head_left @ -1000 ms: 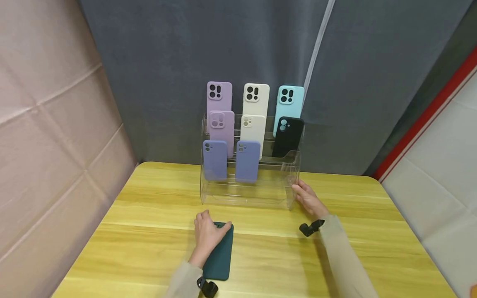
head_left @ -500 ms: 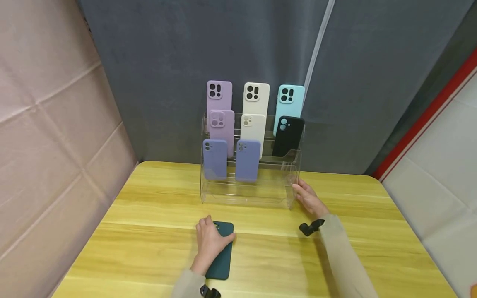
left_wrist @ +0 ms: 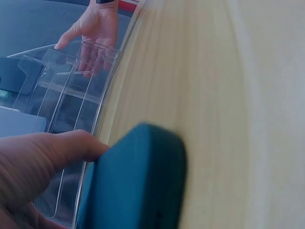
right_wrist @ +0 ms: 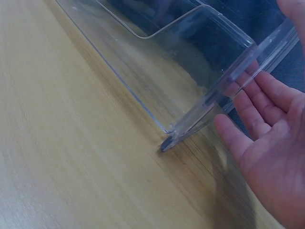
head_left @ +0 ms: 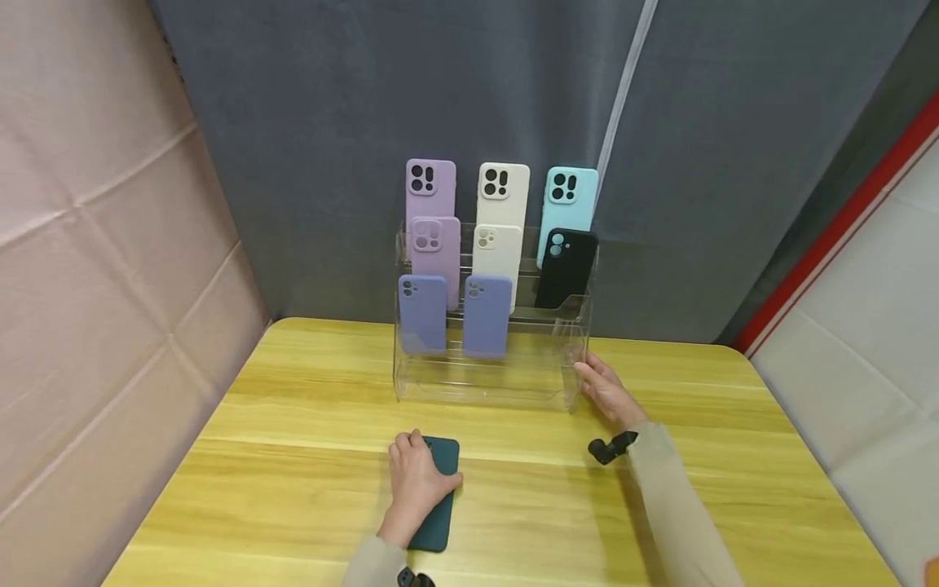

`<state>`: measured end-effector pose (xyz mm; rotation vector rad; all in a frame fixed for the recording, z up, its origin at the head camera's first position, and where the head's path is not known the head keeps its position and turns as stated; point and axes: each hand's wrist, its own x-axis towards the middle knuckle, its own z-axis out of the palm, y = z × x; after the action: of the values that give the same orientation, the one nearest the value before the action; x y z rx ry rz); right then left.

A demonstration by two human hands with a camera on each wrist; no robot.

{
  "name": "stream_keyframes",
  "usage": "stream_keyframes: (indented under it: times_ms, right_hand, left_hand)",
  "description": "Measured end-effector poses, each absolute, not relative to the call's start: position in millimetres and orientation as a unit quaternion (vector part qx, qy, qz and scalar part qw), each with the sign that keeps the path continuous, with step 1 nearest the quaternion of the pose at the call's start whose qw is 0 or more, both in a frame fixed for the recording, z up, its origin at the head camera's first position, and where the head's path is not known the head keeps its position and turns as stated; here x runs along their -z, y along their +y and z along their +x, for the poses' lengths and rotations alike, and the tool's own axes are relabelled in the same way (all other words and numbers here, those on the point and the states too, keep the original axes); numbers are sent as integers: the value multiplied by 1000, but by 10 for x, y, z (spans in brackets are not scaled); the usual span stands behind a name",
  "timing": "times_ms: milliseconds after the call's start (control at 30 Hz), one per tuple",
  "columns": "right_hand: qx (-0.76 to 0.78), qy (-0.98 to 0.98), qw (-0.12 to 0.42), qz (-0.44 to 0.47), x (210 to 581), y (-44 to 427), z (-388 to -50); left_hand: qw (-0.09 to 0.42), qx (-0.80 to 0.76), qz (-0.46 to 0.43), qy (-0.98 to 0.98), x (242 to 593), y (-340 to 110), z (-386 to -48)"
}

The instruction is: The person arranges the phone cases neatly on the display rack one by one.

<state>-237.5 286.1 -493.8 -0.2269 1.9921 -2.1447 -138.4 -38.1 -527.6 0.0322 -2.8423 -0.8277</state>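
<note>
A dark teal phone case lies on the table near its front, camera cutout end away from me. My left hand spans it from above and grips it, the thumb at its right edge and the fingers at its upper left. In the left wrist view the thumb meets the side of the teal case. Farther back stands a clear tiered display rack. Against the outside of its right panel rest the extended fingers of my right hand; the right wrist view shows them relaxed beside the clear panel.
Several cases lean in the rack's tiers: light purple, white, turquoise and black ones behind, blue-violet cases in front. A wooden table carries everything. A grey curtain hangs close behind the rack.
My left hand has shifted slightly down and right over the teal case, its thumb sliding from the top corner down the right edge. My right hand and the rack have stayed put.
</note>
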Motion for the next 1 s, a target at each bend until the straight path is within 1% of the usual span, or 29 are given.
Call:
stream_keyframes:
  times_ms: [200, 467, 700, 867, 1000]
  right_hand:
    - [736, 666, 98, -66, 5011, 2906, -2410]
    - [734, 667, 92, -89, 5111, 2937, -2461]
    - [736, 667, 85, -73, 5134, 2936, -2482]
    - [734, 671, 80, -60, 5138, 2932, -2485]
    - [739, 665, 84, -68, 5125, 2925, -2482]
  left_hand:
    - [82, 285, 5, -955, 5268, -373, -1375]
    - [81, 328, 2, -941, 5237, -358, -1415]
    - [110, 365, -12, -924, 5081, -267, -1520]
    - [128, 384, -27, -914, 4904, -163, -1618]
    - [141, 400, -44, -905, 4737, -38, -1706]
